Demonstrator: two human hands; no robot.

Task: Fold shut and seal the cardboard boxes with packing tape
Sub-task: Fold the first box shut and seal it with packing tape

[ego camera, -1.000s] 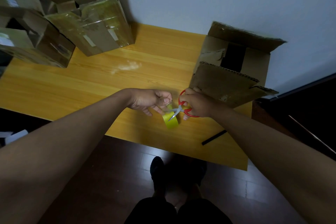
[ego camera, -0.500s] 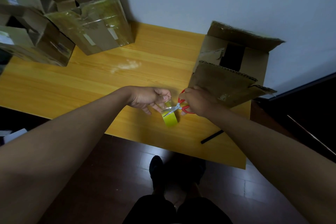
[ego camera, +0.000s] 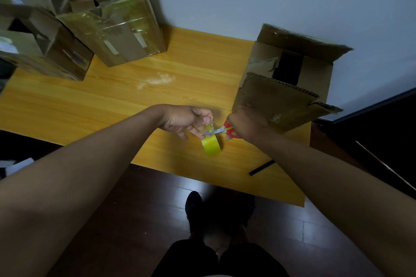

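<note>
Matt corrugated cardboard box (ego camera: 279,96), glossy yellow tape roll (ego camera: 211,146), smooth wood-grain table (ego camera: 112,105)

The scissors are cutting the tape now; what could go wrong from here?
The scissors cut close to the left hand pinching the tape, so the blades might nick a finger. Once cut, the tape roll hanging below could drop onto the table, and the loose strip may stick to itself.

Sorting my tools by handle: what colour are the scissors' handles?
Red, on the scissors gripped by the right hand; head view.
</note>
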